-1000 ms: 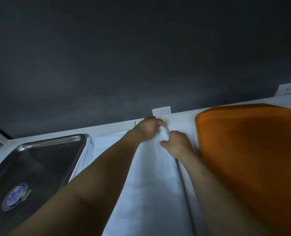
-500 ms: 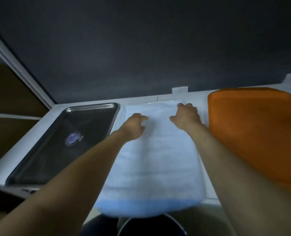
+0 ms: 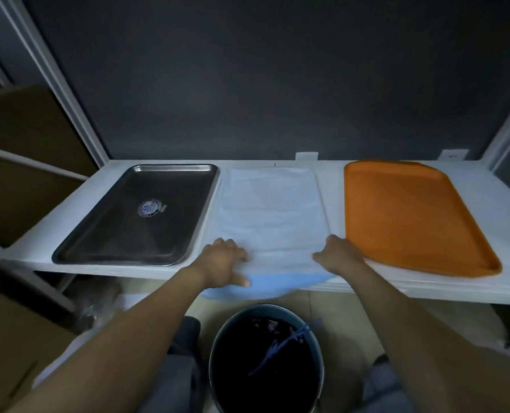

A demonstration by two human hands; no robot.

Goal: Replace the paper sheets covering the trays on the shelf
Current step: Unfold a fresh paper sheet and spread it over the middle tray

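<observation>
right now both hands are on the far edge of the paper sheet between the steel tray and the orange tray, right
Not the far edge: the head view shows the left hand and right hand on the near edge of the paper sheet. It lies between the steel tray and the orange tray.

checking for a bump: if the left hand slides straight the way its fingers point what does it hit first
The left hand points rightward across the paper sheet; likely the right hand first.
</observation>
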